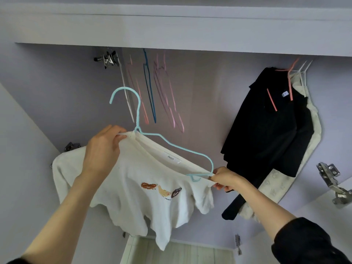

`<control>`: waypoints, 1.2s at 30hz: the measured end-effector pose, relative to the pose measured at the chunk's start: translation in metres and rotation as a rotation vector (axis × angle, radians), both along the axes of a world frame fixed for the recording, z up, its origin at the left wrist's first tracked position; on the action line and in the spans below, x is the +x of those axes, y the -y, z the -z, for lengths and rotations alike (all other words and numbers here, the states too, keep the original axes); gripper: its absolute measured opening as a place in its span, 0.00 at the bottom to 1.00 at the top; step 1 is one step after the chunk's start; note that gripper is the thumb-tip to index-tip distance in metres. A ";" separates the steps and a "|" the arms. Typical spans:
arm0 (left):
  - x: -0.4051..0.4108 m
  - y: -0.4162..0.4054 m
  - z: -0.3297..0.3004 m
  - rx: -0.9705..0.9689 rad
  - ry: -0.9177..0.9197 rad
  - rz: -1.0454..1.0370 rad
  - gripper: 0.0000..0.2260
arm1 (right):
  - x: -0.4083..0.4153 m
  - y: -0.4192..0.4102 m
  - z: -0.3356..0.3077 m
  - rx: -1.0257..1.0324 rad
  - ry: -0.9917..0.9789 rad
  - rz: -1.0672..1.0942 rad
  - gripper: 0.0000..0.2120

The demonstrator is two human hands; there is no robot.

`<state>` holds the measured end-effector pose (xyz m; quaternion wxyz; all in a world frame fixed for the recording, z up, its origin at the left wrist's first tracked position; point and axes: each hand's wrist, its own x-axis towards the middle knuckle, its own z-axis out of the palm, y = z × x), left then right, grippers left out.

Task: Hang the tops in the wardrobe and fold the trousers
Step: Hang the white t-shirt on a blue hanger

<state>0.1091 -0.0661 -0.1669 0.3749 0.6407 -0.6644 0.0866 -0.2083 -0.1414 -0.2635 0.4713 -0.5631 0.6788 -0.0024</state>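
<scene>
Left hand: the left hand (105, 147) pinches the white cotton top with small printed figures on the chest (133, 187) at the left end of its neckline, thumb and fingers curled onto the cloth just beside the hanger's neck
Hanger: the pale blue wire hanger (137, 111) sits partly inside the neckline; its hook stands up and curves open to the left; its long axis runs from upper left down to lower right, so it tilts
Top: held up in front of the open wardrobe, below the row of empty coloured wire hangers (152, 92); hem hanging loose
Right hand: the right hand (226, 179) pinches cloth and the hanger's right tip together
Hung already: a black top on a pink hanger (270, 126) at the right, a cream garment (312, 134) behind it
Next move, likely: level the hanger, then lift the hook upward and away; the left hand is nearer the hook; the rail itself is hidden
</scene>
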 end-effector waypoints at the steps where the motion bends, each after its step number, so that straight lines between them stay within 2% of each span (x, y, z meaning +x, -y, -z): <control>1: -0.002 0.001 0.000 -0.014 -0.019 0.005 0.04 | 0.001 -0.001 0.002 -0.008 -0.017 -0.001 0.04; 3: -0.005 0.003 -0.001 -0.044 -0.046 0.020 0.04 | 0.005 -0.003 0.006 0.006 0.007 0.020 0.05; 6: -0.005 0.005 -0.004 -0.063 -0.075 0.030 0.04 | 0.008 -0.003 0.007 0.064 0.150 0.124 0.06; 9: -0.003 0.004 -0.001 -0.057 -0.095 0.028 0.05 | 0.007 0.004 0.008 -0.001 0.068 0.086 0.07; 11: -0.002 0.004 0.003 -0.054 -0.102 0.022 0.04 | 0.005 0.009 0.007 0.004 0.088 0.106 0.06; 14: 0.005 0.003 0.012 -0.046 -0.037 0.020 0.05 | -0.003 0.013 -0.002 0.121 0.291 0.235 0.03; 15: 0.008 0.002 0.015 -0.034 -0.005 0.017 0.06 | -0.008 0.016 -0.006 0.137 0.346 0.271 0.06; 18: 0.009 -0.004 0.023 0.011 0.048 0.008 0.09 | -0.013 0.022 -0.022 0.074 0.363 0.289 0.08; 21: -0.001 -0.008 0.025 0.023 0.043 0.022 0.09 | -0.006 0.023 -0.042 -0.057 0.306 0.229 0.06; 27: -0.033 -0.006 0.018 0.009 0.017 0.125 0.10 | 0.030 0.004 -0.086 -0.172 0.346 0.051 0.05; 31: -0.044 0.002 0.017 0.031 -0.040 0.160 0.08 | 0.047 -0.014 -0.113 -0.154 0.521 -0.027 0.03; 33: -0.041 0.004 0.014 0.002 -0.129 0.178 0.07 | 0.039 -0.018 -0.124 -0.095 0.622 -0.113 0.08; 35: -0.040 0.005 0.009 -0.045 -0.202 0.182 0.04 | 0.029 -0.022 -0.137 -0.081 0.567 -0.252 0.09; 36: -0.042 0.005 0.007 -0.055 -0.226 0.182 0.04 | 0.026 -0.023 -0.140 -0.153 0.443 -0.330 0.07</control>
